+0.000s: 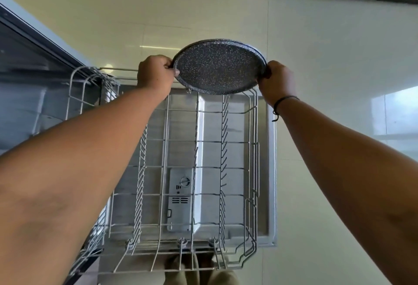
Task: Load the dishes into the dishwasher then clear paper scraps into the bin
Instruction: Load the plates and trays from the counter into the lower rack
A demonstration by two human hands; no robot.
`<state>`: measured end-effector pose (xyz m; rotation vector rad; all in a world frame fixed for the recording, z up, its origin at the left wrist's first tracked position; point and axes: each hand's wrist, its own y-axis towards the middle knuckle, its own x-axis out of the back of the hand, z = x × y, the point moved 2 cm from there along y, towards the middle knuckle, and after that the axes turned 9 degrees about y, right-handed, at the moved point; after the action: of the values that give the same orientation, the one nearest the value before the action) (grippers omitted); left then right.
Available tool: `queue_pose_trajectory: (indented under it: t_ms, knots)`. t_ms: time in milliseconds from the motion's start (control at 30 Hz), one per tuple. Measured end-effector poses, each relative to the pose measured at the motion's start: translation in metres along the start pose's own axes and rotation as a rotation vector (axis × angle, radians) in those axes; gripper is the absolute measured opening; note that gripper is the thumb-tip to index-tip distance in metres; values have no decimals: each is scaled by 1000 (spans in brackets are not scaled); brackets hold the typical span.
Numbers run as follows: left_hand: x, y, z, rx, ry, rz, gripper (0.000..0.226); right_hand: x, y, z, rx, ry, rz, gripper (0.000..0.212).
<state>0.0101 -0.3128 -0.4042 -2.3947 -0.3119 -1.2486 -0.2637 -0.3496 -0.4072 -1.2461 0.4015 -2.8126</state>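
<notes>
The dishwasher door is lying open and flat beneath a pulled-out wire rack, and nothing is sitting in that rack yet; its rows of upright tines are all showing bare. A person is leaning over it, holding a dark speckled plate above the rack's far edge, tilted toward the camera. The left hand is pinching the plate's left rim, thumb on the face and fingers curling behind. The right hand is gripping the opposite rim, a dark cord circling its wrist.

Judging by this, the loading is only just starting. To seat the plate well, the person should probably be turning it on edge, lining it up with a gap between tines, and lowering it until the wires take its weight before letting go.
</notes>
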Motion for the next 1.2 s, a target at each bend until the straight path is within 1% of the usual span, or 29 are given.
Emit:
queue_pose_trajectory:
  t_ms: [100,300,433,500,567,633,667,700,767,800,833,900,967,1033,1133,1200]
  knots:
    - [-10,1,5,-19,70,22,19,-9,0,-10,-15,-4,2,8]
    - [-25,1,13,-12,144,35,19,-23,0,-23,-50,-22,-7,24]
    - [-31,-4,17,-33,200,36,24,-29,-3,-28,-64,-39,25,29]
    - [-34,-4,22,-10,201,39,26,-32,-3,-29,-69,-27,34,30]
    - [-34,-4,24,14,198,72,27,-32,-4,-28,-77,-18,41,33]
    - [-33,-6,22,-3,190,145,30,-30,-6,-26,-99,4,41,39]
    - [-31,-10,20,-18,191,180,35,-28,-9,-24,-111,28,43,43]
    - [-30,-15,20,-22,194,218,45,-24,-14,-21,-117,45,49,46]
    - [-24,-31,21,11,182,293,76,-14,-29,-16,-106,31,60,46]
    - [-18,-41,22,29,183,330,85,-9,-38,-15,-99,7,65,45]
    - [-9,-55,22,22,194,357,89,-3,-50,-12,-90,-29,80,44]
    - [14,-93,23,-40,236,396,87,8,-82,-6,-84,-116,150,43]
    - [42,-140,24,-120,326,399,83,15,-121,0,-100,-169,238,46]
    - [74,-190,30,-164,433,379,80,19,-166,16,-75,-212,342,50]
    - [122,-263,40,-129,513,332,73,21,-228,52,44,-365,504,58]
    - [157,-321,46,-89,487,277,69,21,-275,88,192,-489,575,62]
